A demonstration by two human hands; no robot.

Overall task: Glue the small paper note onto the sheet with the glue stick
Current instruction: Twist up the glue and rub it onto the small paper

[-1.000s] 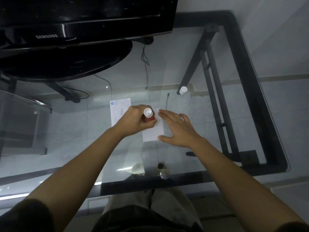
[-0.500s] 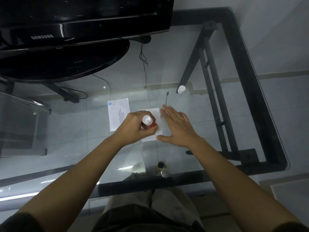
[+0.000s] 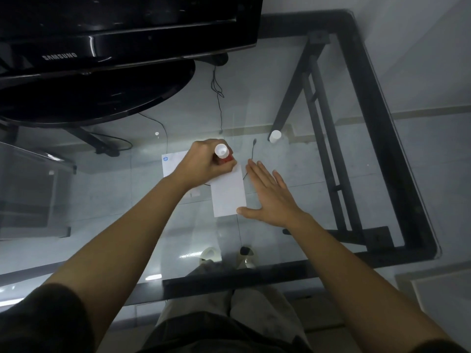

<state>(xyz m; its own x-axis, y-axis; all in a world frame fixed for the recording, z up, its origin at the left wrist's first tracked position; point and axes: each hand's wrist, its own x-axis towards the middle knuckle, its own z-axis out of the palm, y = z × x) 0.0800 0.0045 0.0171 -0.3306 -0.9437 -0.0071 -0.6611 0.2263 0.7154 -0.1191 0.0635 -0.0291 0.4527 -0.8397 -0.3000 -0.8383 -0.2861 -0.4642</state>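
Note:
A small blank white paper note (image 3: 228, 193) lies on the glass table. My left hand (image 3: 204, 165) grips a red glue stick (image 3: 223, 155) with a white end, tip down at the note's far left corner. My right hand (image 3: 270, 194) lies flat with fingers spread beside the note's right edge, thumb touching its near right corner. A white sheet with a blue logo (image 3: 173, 163) lies to the left, partly hidden under my left hand and wrist.
A white glue cap (image 3: 275, 136) stands on the glass at the far right. A black monitor and its stand (image 3: 102, 72) fill the far left. The black table frame (image 3: 382, 149) runs along the right and near edges. A thin cable (image 3: 252, 151) lies past the note.
My left hand moved the glue stick away from me, from the note's middle to its far edge. More of the note now shows. My right hand stayed beside it.

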